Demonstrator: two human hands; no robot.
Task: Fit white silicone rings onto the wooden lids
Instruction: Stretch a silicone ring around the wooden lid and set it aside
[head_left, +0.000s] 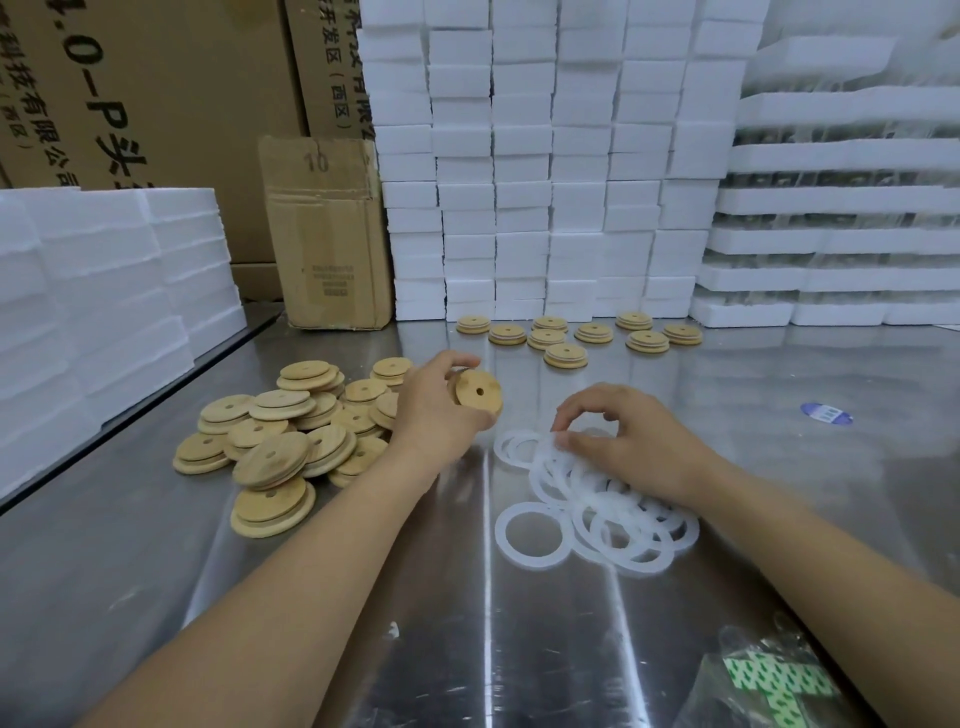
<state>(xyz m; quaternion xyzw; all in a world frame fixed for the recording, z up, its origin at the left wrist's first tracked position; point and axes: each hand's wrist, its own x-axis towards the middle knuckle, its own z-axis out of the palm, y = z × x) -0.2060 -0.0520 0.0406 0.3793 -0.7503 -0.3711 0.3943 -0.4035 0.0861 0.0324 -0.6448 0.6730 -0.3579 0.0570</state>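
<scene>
Left grip (434, 410) clasps one wooden lid (480, 394), tilted on edge above the table (519, 649). Right grip (628, 441) pinches a white silicone ring (550, 456) atop the ring heap (597, 519) directly beneath it. Loose lids (280, 436) lie piled just left of the left grip.

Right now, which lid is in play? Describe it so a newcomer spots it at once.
On the steel table, find the loose heap of lids at left. Just right of it, the left hand grips one lid. It alone is off the table, tipped up with its hole facing the camera; the rest lie in heaps or rows.
</scene>
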